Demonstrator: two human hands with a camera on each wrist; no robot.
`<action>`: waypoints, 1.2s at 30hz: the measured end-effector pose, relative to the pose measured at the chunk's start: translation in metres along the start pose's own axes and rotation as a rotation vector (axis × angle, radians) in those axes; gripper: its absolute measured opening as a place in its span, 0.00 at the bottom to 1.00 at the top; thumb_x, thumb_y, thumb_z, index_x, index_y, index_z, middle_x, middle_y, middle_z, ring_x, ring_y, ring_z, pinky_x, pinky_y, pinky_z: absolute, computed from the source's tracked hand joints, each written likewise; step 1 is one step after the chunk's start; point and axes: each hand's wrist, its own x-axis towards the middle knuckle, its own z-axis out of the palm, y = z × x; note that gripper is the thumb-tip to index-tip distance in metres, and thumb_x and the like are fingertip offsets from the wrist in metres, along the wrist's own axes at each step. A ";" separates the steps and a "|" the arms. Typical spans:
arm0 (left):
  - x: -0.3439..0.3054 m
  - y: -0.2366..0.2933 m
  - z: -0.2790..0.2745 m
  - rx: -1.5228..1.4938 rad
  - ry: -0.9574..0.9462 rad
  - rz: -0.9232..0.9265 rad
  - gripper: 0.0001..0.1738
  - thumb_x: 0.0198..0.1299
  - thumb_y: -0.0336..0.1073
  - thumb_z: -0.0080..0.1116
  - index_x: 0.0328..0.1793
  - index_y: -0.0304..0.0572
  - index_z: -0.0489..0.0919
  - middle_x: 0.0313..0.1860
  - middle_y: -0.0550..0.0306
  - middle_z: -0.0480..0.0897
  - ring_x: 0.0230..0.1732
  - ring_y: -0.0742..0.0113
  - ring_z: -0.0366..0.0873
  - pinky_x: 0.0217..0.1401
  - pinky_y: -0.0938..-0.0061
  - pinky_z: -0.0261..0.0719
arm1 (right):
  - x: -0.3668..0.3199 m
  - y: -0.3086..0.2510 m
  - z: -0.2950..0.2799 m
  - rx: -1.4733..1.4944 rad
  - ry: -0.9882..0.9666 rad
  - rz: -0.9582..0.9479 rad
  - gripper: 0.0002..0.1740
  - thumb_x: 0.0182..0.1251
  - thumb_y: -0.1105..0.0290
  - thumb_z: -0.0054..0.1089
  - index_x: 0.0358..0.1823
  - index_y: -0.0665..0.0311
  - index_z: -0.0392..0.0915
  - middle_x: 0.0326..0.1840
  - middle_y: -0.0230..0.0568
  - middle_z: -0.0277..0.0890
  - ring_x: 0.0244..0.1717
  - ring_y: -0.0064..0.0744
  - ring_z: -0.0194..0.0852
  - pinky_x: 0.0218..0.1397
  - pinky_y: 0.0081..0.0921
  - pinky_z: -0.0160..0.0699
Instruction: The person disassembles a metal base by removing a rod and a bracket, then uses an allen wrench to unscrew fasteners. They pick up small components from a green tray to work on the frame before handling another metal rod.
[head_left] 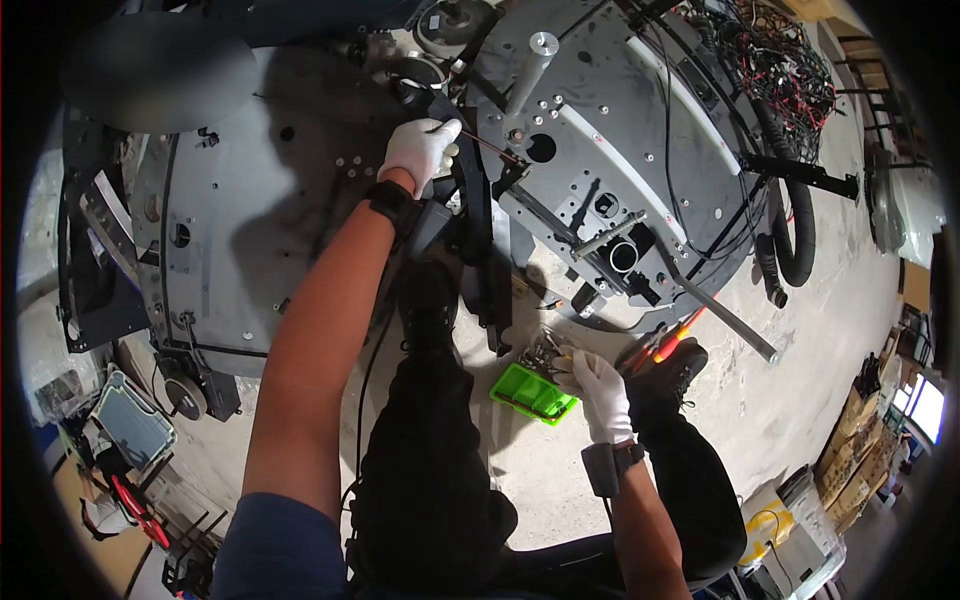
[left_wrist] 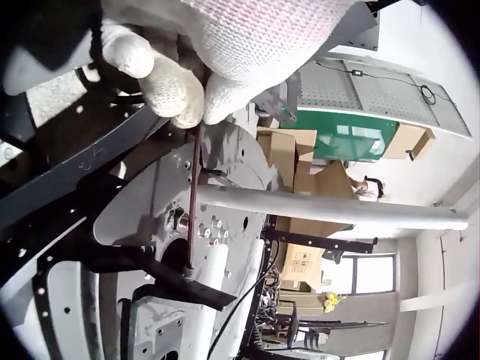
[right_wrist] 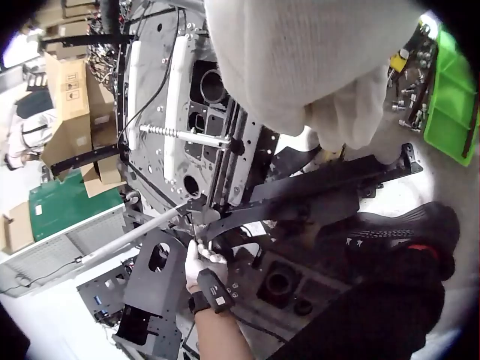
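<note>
My left hand (head_left: 418, 155), in a white knit glove, pinches a long thin dark hex key (left_wrist: 195, 202) between thumb and fingers. Its far end meets a black bar (left_wrist: 214, 294) beside the grey metal plate (head_left: 625, 110). The gloved right hand (head_left: 600, 390) is low over the floor, fingers loosely bent, with nothing visible between them. Small loose screws (right_wrist: 409, 101) lie close to it, beside a bright green divided tray (right_wrist: 454, 94). A yellow piece (right_wrist: 397, 61) is among the screws.
Red-and-yellow-handled pliers (head_left: 675, 340) lie by the right shoe (head_left: 680, 370). A pale metal post (head_left: 531, 72) stands up from the plate, and a grey bar (head_left: 725, 318) juts out low on the right. Tangled wiring (head_left: 775, 70) sits at the upper right.
</note>
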 end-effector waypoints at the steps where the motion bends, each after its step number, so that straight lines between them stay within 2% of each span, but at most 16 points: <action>1: 0.001 -0.001 0.002 -0.001 -0.003 0.001 0.16 0.56 0.44 0.57 0.36 0.37 0.79 0.27 0.60 0.80 0.22 0.74 0.73 0.24 0.79 0.74 | 0.000 -0.001 0.000 0.000 0.004 0.000 0.20 0.69 0.58 0.47 0.52 0.68 0.72 0.40 0.37 0.79 0.32 0.18 0.75 0.39 0.15 0.74; 7: 0.004 -0.014 0.008 -0.262 0.027 -0.057 0.16 0.57 0.43 0.56 0.45 0.42 0.80 0.33 0.60 0.82 0.27 0.75 0.75 0.31 0.76 0.75 | 0.000 0.000 0.001 0.010 -0.001 -0.001 0.20 0.69 0.58 0.47 0.51 0.68 0.72 0.40 0.37 0.79 0.32 0.18 0.75 0.39 0.15 0.74; 9: 0.003 -0.012 0.003 -0.305 -0.096 -0.013 0.21 0.62 0.44 0.50 0.56 0.38 0.74 0.43 0.55 0.80 0.39 0.69 0.77 0.41 0.77 0.76 | 0.000 0.001 0.001 0.002 0.005 -0.012 0.20 0.69 0.59 0.48 0.50 0.68 0.72 0.40 0.37 0.79 0.32 0.18 0.74 0.39 0.16 0.74; 13: -0.003 -0.003 0.003 -0.304 -0.146 0.064 0.22 0.64 0.44 0.47 0.58 0.38 0.72 0.45 0.54 0.79 0.40 0.71 0.77 0.42 0.79 0.75 | -0.001 -0.001 0.002 0.023 -0.001 -0.006 0.19 0.69 0.59 0.48 0.50 0.69 0.72 0.40 0.37 0.79 0.32 0.19 0.75 0.40 0.16 0.74; 15: -0.002 -0.006 0.003 -0.292 -0.193 0.110 0.21 0.63 0.48 0.46 0.58 0.48 0.73 0.45 0.62 0.79 0.38 0.78 0.74 0.37 0.81 0.72 | -0.003 -0.005 0.003 0.046 -0.004 0.008 0.19 0.69 0.60 0.48 0.50 0.69 0.72 0.40 0.38 0.79 0.33 0.19 0.75 0.40 0.15 0.74; 19: 0.001 -0.016 0.001 -0.301 -0.214 0.147 0.22 0.64 0.48 0.45 0.59 0.48 0.72 0.44 0.61 0.79 0.37 0.78 0.74 0.37 0.81 0.72 | -0.003 -0.004 0.002 0.039 0.004 0.001 0.19 0.69 0.60 0.48 0.50 0.69 0.72 0.40 0.38 0.79 0.33 0.19 0.75 0.40 0.15 0.74; 22: 0.002 -0.025 -0.001 -0.282 -0.163 0.200 0.20 0.64 0.48 0.46 0.53 0.43 0.75 0.41 0.60 0.80 0.36 0.78 0.74 0.37 0.82 0.73 | -0.002 -0.003 0.004 0.047 0.002 0.009 0.19 0.69 0.60 0.48 0.50 0.69 0.72 0.40 0.38 0.79 0.32 0.19 0.75 0.39 0.15 0.74; 24: 0.001 -0.022 -0.005 -0.125 -0.138 0.211 0.20 0.65 0.48 0.45 0.47 0.37 0.76 0.39 0.55 0.79 0.39 0.73 0.76 0.42 0.79 0.74 | -0.001 -0.003 0.004 0.031 -0.002 0.017 0.19 0.69 0.59 0.48 0.50 0.69 0.72 0.39 0.38 0.79 0.32 0.19 0.75 0.39 0.16 0.75; 25: 0.001 -0.017 -0.005 -0.125 -0.138 0.211 0.20 0.65 0.48 0.45 0.47 0.37 0.76 0.39 0.55 0.79 0.39 0.73 0.76 0.42 0.79 0.74 | 0.000 -0.001 0.004 0.030 -0.003 0.017 0.19 0.69 0.59 0.48 0.50 0.69 0.72 0.39 0.38 0.79 0.32 0.19 0.75 0.39 0.16 0.75; 27: 0.003 -0.003 -0.004 -0.105 -0.144 0.083 0.19 0.62 0.48 0.49 0.37 0.37 0.76 0.34 0.57 0.78 0.35 0.73 0.76 0.36 0.79 0.74 | 0.002 0.005 0.003 -0.002 0.003 -0.003 0.20 0.69 0.59 0.47 0.50 0.69 0.72 0.39 0.38 0.79 0.32 0.19 0.75 0.38 0.16 0.75; 28: 0.002 0.002 -0.003 -0.105 -0.144 0.082 0.19 0.62 0.48 0.49 0.37 0.37 0.76 0.34 0.57 0.78 0.35 0.73 0.76 0.36 0.79 0.74 | 0.001 0.005 0.003 -0.003 0.003 -0.003 0.20 0.69 0.59 0.47 0.50 0.69 0.72 0.39 0.38 0.79 0.32 0.19 0.75 0.38 0.16 0.75; 30: 0.004 0.010 -0.001 -0.157 -0.130 -0.061 0.20 0.59 0.49 0.54 0.36 0.36 0.76 0.29 0.58 0.78 0.27 0.74 0.75 0.31 0.81 0.72 | 0.001 0.004 0.005 -0.040 -0.001 0.004 0.20 0.69 0.59 0.47 0.51 0.69 0.72 0.39 0.38 0.79 0.32 0.19 0.75 0.38 0.16 0.74; 31: 0.010 0.006 0.002 -0.272 -0.132 -0.013 0.17 0.58 0.47 0.55 0.32 0.39 0.75 0.23 0.61 0.75 0.20 0.76 0.70 0.23 0.82 0.68 | 0.002 0.005 0.004 -0.042 -0.005 0.003 0.20 0.69 0.59 0.47 0.51 0.69 0.72 0.39 0.38 0.79 0.32 0.19 0.75 0.38 0.16 0.74; 32: 0.016 0.007 0.003 -0.272 -0.127 -0.013 0.17 0.58 0.47 0.55 0.32 0.39 0.75 0.23 0.61 0.75 0.20 0.76 0.70 0.23 0.82 0.68 | 0.002 0.007 0.003 -0.053 -0.011 0.000 0.21 0.69 0.59 0.47 0.52 0.70 0.71 0.39 0.37 0.79 0.32 0.19 0.75 0.39 0.16 0.74; 34: 0.027 0.010 0.004 -0.227 -0.172 -0.222 0.16 0.55 0.45 0.53 0.25 0.41 0.74 0.20 0.61 0.76 0.14 0.75 0.67 0.15 0.79 0.63 | 0.002 0.008 0.004 -0.069 -0.022 -0.002 0.21 0.69 0.59 0.46 0.53 0.70 0.71 0.40 0.37 0.78 0.32 0.19 0.75 0.39 0.16 0.74; 36: 0.036 0.000 0.011 -0.318 -0.128 -0.236 0.13 0.55 0.43 0.51 0.25 0.42 0.73 0.19 0.63 0.75 0.11 0.76 0.64 0.11 0.79 0.60 | 0.001 0.007 0.005 -0.083 -0.004 0.009 0.20 0.69 0.59 0.47 0.49 0.71 0.74 0.41 0.37 0.79 0.37 0.21 0.77 0.42 0.18 0.76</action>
